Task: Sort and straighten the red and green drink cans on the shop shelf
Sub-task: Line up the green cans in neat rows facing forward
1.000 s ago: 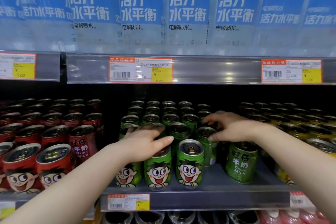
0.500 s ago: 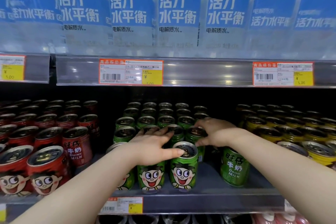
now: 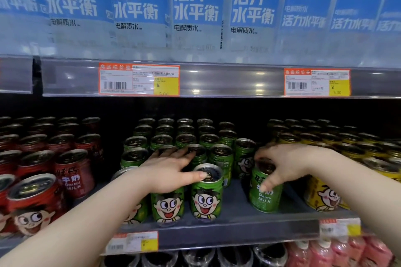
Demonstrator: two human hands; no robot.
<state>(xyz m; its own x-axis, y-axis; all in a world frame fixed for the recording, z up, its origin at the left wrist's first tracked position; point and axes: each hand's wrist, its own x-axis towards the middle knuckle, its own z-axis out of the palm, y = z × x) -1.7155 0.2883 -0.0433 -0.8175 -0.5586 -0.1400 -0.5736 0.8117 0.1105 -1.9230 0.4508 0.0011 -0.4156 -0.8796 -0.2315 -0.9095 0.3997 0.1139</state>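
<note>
Both grips are down: my right grip has just come forward to clamp the top of the stray green can, apart to the right of the front smiling can. My left grip lies flat and open, thumb touching that can's lid. I judge straightening can start.

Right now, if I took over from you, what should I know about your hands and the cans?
Left hand: open, flat on the front green cans' tops.
Right hand: fingers grip the lone green can from above; it shows its text side, apart from the others.
Done: two front green cans face out.
To do: turn the lone green can, close the gap; probably check the red cans too.
</note>
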